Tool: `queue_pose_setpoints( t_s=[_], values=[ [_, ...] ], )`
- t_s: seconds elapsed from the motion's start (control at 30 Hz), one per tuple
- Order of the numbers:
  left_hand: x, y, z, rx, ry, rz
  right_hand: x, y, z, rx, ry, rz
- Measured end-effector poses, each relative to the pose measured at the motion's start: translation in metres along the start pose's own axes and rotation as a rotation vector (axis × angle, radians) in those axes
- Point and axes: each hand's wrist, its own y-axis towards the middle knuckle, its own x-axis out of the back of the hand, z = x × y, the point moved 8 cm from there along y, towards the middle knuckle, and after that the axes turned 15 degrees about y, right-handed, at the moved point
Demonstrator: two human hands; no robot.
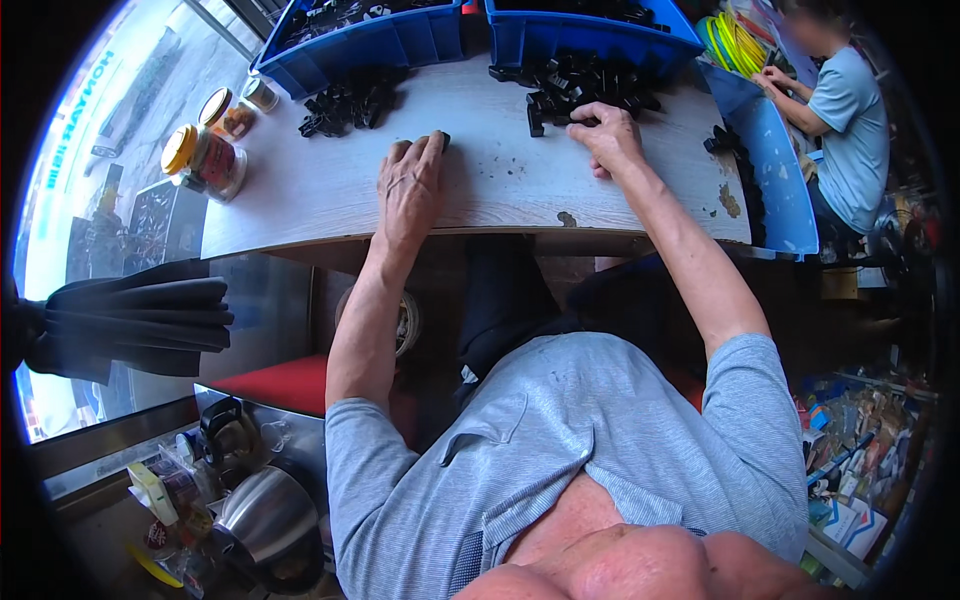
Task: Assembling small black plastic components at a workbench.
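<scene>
Over the middle of the pale wooden table [500, 190], my left hand [408, 195] is closed with its back up. A small black plastic part [445, 141] pokes out at its fingertips; the rest of the part is hidden. Farther right, my right hand [612, 140] reaches to the near edge of a heap of black plastic parts [575, 85], its thumb and fingers pinched around one dark piece there. A smaller pile of similar black parts [350, 103] lies beyond my left hand, to the left.
Two blue bins of black parts, a left bin [365, 45] and a right bin [590, 38], stand at the far edge. Jars, including a yellow-lidded jar [208, 163], stand at left. A light-blue crate [785, 190] adjoins the right edge; a co-worker [850, 130] stands beyond it.
</scene>
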Motion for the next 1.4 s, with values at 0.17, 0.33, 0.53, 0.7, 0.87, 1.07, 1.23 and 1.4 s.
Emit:
queue_pose_setpoints(
  t_s=[0.17, 0.33, 0.53, 0.7, 0.87, 1.07, 1.23, 1.4],
  values=[
    [0.004, -0.002, -0.003, 0.063, -0.110, -0.019, 0.003, 0.004, -0.009, 0.011, -0.025, 0.053],
    [0.010, -0.001, -0.025, 0.146, -0.523, -0.154, 0.006, -0.013, -0.017, -0.021, 0.076, 0.165],
    [0.008, 0.015, -0.069, 0.091, -0.583, -0.187, 0.010, -0.031, -0.020, -0.005, 0.204, 0.191],
    [-0.011, 0.037, -0.107, -0.022, -0.587, -0.097, 0.008, -0.024, -0.024, -0.075, 0.100, 0.216],
    [-0.020, 0.049, -0.119, -0.211, -0.423, -0.005, 0.006, -0.026, -0.021, -0.025, 0.106, 0.185],
    [-0.024, 0.054, -0.121, -0.274, -0.454, -0.006, 0.006, -0.027, -0.019, -0.045, 0.105, 0.170],
    [-0.032, 0.053, -0.123, -0.259, -0.416, 0.013, 0.008, -0.023, -0.025, -0.055, 0.096, 0.189],
    [-0.023, 0.049, -0.128, -0.282, -0.368, -0.033, 0.008, -0.025, -0.024, -0.055, 0.119, 0.199]
  ],
)
